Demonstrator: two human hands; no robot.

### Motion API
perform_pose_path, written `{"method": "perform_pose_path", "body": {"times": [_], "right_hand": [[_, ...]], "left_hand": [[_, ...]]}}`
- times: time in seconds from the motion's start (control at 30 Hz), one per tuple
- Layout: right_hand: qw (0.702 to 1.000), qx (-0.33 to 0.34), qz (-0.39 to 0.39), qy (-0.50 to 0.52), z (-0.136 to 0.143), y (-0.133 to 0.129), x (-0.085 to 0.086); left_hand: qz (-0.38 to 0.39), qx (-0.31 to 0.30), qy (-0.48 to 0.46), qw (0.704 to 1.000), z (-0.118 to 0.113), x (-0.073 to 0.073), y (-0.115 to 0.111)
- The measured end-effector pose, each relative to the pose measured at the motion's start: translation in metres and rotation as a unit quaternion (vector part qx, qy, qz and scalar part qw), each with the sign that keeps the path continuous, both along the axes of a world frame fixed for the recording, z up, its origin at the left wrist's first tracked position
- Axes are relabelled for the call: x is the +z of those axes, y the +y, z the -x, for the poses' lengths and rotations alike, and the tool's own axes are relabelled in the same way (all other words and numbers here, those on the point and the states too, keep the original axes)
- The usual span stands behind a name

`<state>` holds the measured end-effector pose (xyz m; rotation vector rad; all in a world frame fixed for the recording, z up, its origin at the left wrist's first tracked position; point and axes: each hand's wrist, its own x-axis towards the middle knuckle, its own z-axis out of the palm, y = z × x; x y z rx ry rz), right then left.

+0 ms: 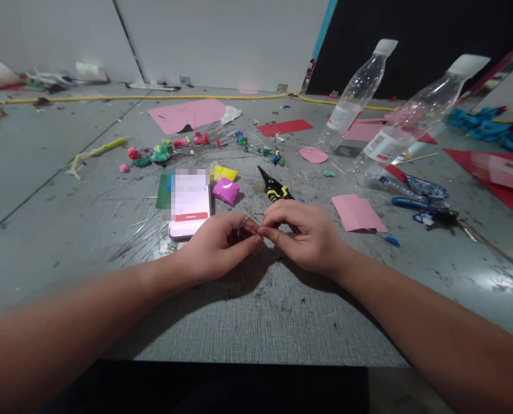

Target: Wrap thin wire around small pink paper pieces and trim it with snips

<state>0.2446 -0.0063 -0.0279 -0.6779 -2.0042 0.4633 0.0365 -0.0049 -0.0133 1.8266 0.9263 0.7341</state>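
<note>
My left hand (224, 241) is closed in a pinch on a thin wire loop (241, 226), near the table's front edge. Its fingertips meet those of my right hand (302, 234), which is also pinched; whatever lies between its fingers is too small to name. Black and yellow pliers (275, 187) lie just beyond my right hand. A phone (191, 204) with a lit screen rests beyond my left hand, beside a purple packet (226, 190) and a yellow packet (226, 173).
Two clear bottles (347, 109) (394, 141) stand at the right. Pink paper (358, 213), blue-handled pliers (416, 204) and red sheets (493, 178) lie there. Thin wires (142, 236) are left of the phone; colourful clay pieces (161, 152) lie farther back. The table's front edge (256, 362) is near.
</note>
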Motion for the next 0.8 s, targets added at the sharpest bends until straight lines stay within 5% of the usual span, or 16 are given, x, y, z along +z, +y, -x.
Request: {"method": "perform_pose_path", "body": {"times": [0.13, 0.27, 0.53, 0.8], "right_hand": [[0.994, -0.039, 0.091, 0.039, 0.006, -0.003, -0.005], [0.98, -0.056, 0.167, 0.093, 0.009, -0.003, -0.013], [0.978, -0.051, 0.185, 0.085, 0.008, -0.001, -0.011], [0.955, -0.067, 0.26, 0.122, 0.014, -0.008, -0.006]], "left_hand": [[-0.044, 0.023, 0.037, 0.998, -0.001, 0.0, 0.0], [0.037, 0.047, 0.01, 0.998, -0.003, -0.001, 0.002], [0.131, 0.09, -0.055, 0.986, -0.001, 0.0, 0.009], [0.031, 0.085, -0.046, 0.995, -0.002, -0.004, 0.003]]}}
